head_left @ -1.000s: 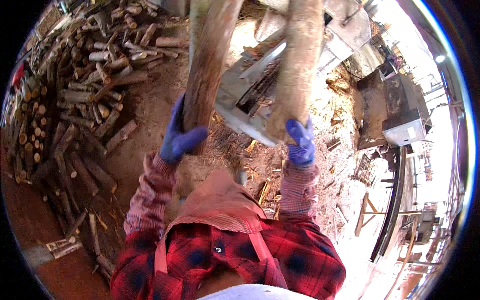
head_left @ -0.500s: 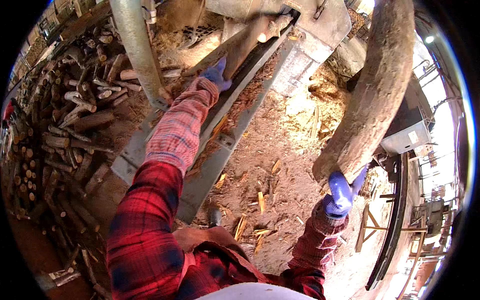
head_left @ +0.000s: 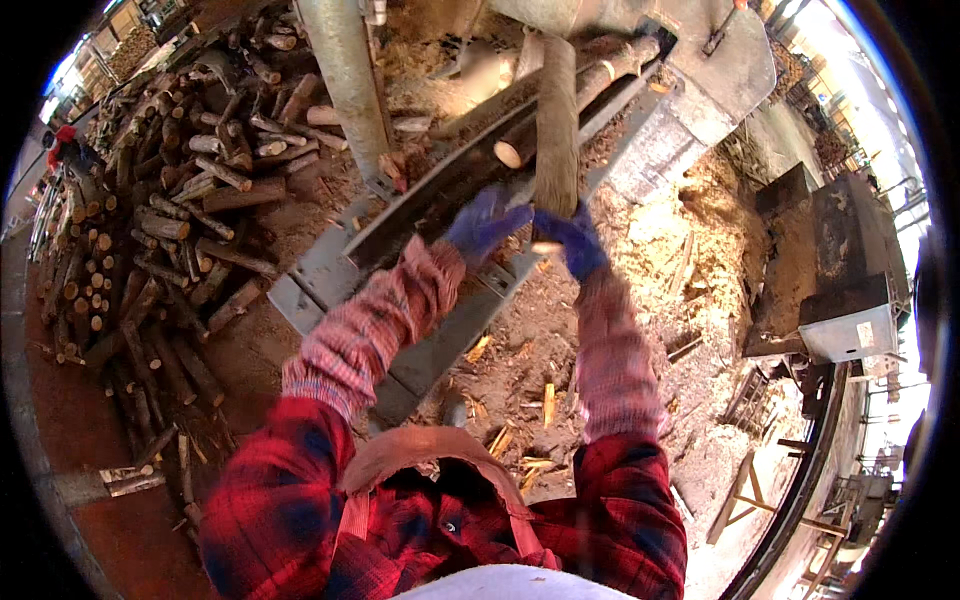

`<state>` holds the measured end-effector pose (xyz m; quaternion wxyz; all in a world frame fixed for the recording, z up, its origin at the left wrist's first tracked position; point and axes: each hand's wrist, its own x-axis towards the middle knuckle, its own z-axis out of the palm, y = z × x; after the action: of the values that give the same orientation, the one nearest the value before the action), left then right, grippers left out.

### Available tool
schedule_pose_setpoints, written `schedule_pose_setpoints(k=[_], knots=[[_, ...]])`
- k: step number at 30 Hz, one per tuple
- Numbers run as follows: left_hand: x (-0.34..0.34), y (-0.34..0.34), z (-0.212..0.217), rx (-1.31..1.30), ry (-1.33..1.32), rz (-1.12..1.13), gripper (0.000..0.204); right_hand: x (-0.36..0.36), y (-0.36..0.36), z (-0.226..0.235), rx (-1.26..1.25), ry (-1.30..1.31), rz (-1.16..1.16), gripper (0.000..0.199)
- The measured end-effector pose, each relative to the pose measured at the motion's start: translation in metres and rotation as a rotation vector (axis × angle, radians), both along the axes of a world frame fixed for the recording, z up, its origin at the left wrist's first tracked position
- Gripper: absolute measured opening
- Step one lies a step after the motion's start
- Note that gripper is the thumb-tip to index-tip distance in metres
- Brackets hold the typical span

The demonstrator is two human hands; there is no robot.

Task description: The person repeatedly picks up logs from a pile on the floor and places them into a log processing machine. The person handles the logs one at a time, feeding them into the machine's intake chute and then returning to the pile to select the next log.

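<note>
My right hand (head_left: pixel 575 245), in a blue-purple glove, grips the near end of a barked log (head_left: pixel 556 125) that slants over the metal trough (head_left: pixel 400 218). Just left of that log's end is my left hand (head_left: pixel 485 222), gloved alike and a little blurred, its fingers apart and thumb pointing at the log; whether it touches the bark I cannot tell. A second log (head_left: pixel 525 140) lies inside the trough, its pale cut end toward me and its far part running to a dark opening in the machine housing (head_left: pixel 690 75).
A big heap of cut logs (head_left: pixel 180 215) covers the left floor. A thick metal post (head_left: pixel 350 90) stands left of the trough. Sawdust (head_left: pixel 700 225) and wood chips lie on the right, near a boxy metal machine (head_left: pixel 840 260). Another person (head_left: pixel 68 145) is at the far left.
My right hand has brought its log from the right side over to the trough. My left hand has left the trough's far part and come back beside that log's near end.
</note>
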<state>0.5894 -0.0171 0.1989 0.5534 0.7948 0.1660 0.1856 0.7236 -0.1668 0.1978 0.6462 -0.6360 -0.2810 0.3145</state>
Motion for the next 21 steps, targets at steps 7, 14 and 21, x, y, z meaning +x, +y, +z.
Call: schedule_pose_setpoints(k=[7, 14, 21], knots=[[-0.150, -0.031, 0.000, -1.130, 0.024, -0.299, 0.052, -0.163, -0.024, 0.020, 0.011, 0.369, -0.017, 0.051], [-0.277, -0.064, 0.008, -0.750, 0.004, -0.044, 0.068, -0.241, 0.041, 0.039, 0.158, 0.544, -0.045, 0.059], [-0.247, -0.015, 0.159, -0.454, -0.809, -0.136, 0.079, -0.255, 0.096, 0.187, 0.834, -0.445, -0.075, 0.067]])
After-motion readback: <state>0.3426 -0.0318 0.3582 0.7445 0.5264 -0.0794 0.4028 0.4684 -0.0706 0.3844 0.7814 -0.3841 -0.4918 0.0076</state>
